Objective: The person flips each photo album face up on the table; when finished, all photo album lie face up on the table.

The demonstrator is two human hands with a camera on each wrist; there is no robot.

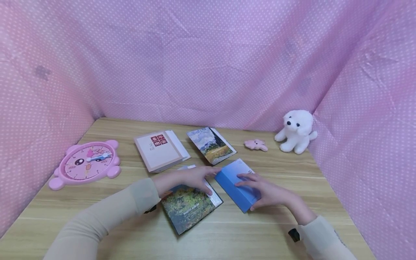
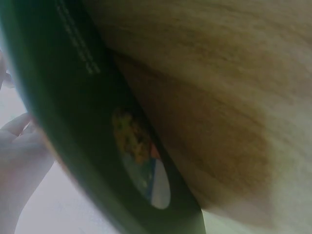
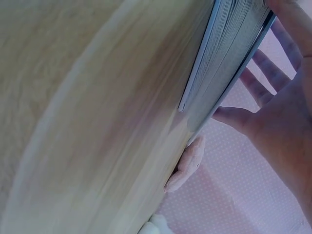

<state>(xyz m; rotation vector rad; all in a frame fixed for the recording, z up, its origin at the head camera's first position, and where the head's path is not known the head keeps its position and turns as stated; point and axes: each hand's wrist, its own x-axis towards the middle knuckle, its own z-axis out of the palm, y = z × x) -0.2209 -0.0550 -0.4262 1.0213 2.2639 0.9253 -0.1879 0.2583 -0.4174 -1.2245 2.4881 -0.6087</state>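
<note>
A photo album (image 1: 190, 211) with a painted landscape cover lies on the table, its green side (image 2: 83, 112) large in the left wrist view. My left hand (image 1: 195, 177) reaches across the album's far part, thumb pointing down near its right edge. The left fingertips extend to the upper left edge of a blue book (image 1: 232, 182). My right hand (image 1: 268, 190) rests over that book, fingers spread on its cover, thumb at the near right corner. In the right wrist view the right fingers (image 3: 258, 87) lie along the cover, beside the thick page block (image 3: 229, 58).
Behind are a cream album (image 1: 156, 153) with red characters and a painted-cover album (image 1: 211, 144). A pink toy clock (image 1: 89, 162) lies left. Back right, a small pink plush (image 1: 255, 144) lies beside a white toy dog (image 1: 296, 131). Pink dotted cloth (image 1: 208, 65) surrounds the table.
</note>
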